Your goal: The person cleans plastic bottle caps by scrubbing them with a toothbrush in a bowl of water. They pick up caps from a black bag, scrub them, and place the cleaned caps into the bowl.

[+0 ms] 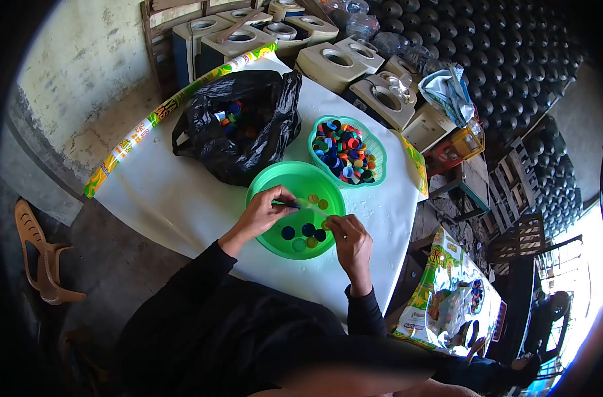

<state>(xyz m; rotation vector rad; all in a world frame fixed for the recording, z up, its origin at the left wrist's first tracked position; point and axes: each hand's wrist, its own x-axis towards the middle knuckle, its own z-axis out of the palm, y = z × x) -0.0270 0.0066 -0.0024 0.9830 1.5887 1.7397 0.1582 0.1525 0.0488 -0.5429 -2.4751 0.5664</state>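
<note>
Over green basin (268,182): left hand (261,213) pinching slim blue tool (287,205); right hand (351,239) pinching small yellow-green piece (326,223); loose caps (304,231) beneath.

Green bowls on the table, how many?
2. A basin with a few loose caps lies under the left hand and right hand; a slotted basket full of mixed caps stands behind it, beside the black bag. None seems hidden.

left hand (261,215): green bowl (295,177), left rim, fingers pinched | right hand (351,241): right rim, fingers pinched | arms bent
</note>
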